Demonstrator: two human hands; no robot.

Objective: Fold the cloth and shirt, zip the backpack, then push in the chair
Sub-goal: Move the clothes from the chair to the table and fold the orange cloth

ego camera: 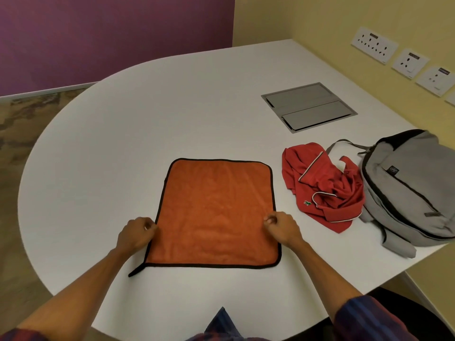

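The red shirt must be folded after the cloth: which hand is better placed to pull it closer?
The right hand. The red shirt lies crumpled just right of the orange cloth, on that hand's side. The left hand would have to cross the cloth.

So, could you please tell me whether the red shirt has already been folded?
No, the red polo shirt lies crumpled in a heap on the white table beside the grey backpack.
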